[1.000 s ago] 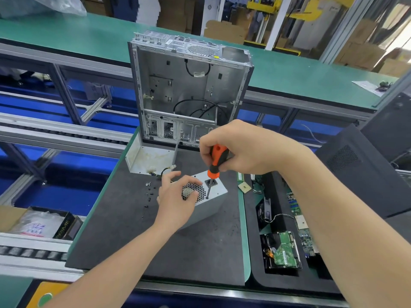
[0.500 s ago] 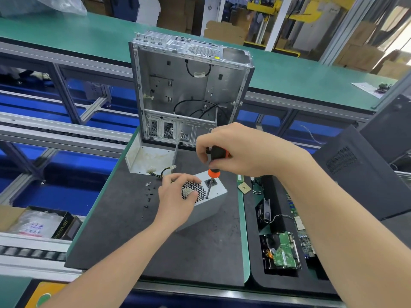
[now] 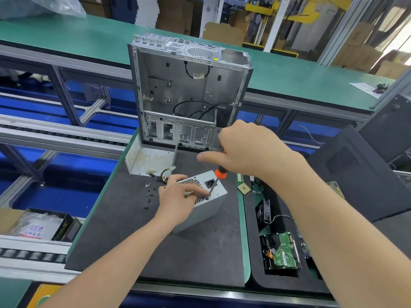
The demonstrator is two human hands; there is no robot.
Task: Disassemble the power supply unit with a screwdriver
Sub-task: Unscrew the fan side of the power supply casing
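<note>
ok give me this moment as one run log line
left hand: holds power supply unit | right hand: grips screwdriver, tip at grille edge | loose screws: on mat left of unit

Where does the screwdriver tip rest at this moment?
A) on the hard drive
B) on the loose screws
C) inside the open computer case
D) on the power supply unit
D: the screwdriver, gripped by the right hand, meets the perforated face of the power supply unit, beside a fingertip of the left hand.
</note>
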